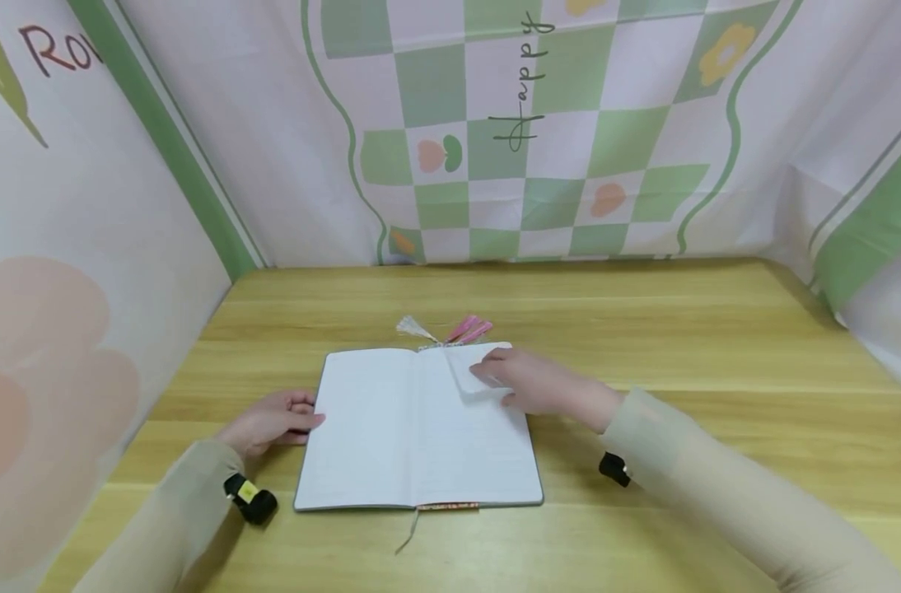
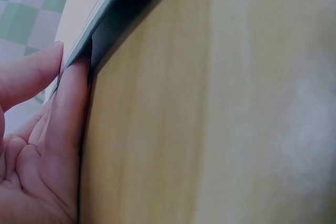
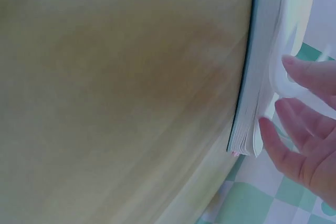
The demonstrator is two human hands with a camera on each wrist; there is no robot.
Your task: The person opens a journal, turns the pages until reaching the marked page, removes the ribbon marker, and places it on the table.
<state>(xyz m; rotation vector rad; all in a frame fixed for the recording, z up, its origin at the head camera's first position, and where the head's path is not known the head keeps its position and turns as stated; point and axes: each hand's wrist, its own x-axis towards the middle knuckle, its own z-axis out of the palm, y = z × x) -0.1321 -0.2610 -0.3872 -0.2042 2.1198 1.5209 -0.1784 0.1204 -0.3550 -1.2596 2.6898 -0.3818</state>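
Note:
An open notebook (image 1: 361, 428) with blank white pages and a dark cover lies on the wooden table. My left hand (image 1: 276, 422) grips its left edge, thumb on top; in the left wrist view a finger (image 2: 68, 98) of that hand reaches under the cover. Over the right half, my right hand (image 1: 528, 379) holds the upper corner of a page (image 1: 465, 375), which curls up and leftward. In the right wrist view the curled page (image 3: 281, 77) passes by the thumb, while the other fingers (image 3: 281, 148) stand spread beside the page block.
White (image 1: 415, 328) and pink tassels (image 1: 471, 329) stick out past the notebook's top edge. A grey ribbon (image 1: 408, 534) and an orange patterned strip (image 1: 448, 506) show at the bottom edge. Behind the wooden table (image 1: 680, 329) hangs a checkered cloth (image 1: 495, 148).

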